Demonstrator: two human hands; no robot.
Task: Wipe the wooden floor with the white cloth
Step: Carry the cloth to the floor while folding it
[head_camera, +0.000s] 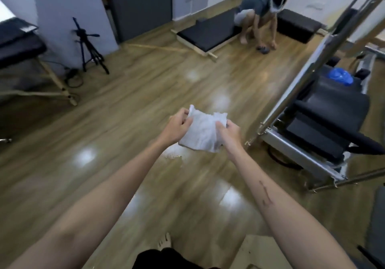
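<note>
A: Report the condition of the white cloth (201, 132).

B: The white cloth is crumpled and creased, with a ragged upper edge. It hangs in the air between both hands, above the wooden floor (129, 106), and does not touch it.

A: Hand status?

B: The left hand (177, 126) has its fingers curled round the cloth's upper left corner. The right hand (230, 132) grips the cloth's right edge, thumb on the front face. Both forearms extend forward from the bottom of the view.

A: Describe the surface.

B: The wooden floor consists of light brown planks with a glossy finish. Several bright reflections of ceiling lights show on it. A pale wet-looking smear (174, 154) lies on the planks directly below the cloth. The view is motion-blurred, so fine detail cannot be resolved.

A: Room contents?

B: A black tripod (89, 45) stands at the upper left, beside a pale wall, with a black cable on the floor near it. A black padded bench with wooden legs (23, 50) sits at the far left. At the right stands a metal-framed machine with black pads (325, 114); a blue bag (340, 77) rests on it. A low black padded platform (208, 32) lies at the far side, with a black box (298, 26) near it. A second person (258, 12) crouches there, hands down at the floor.
</note>
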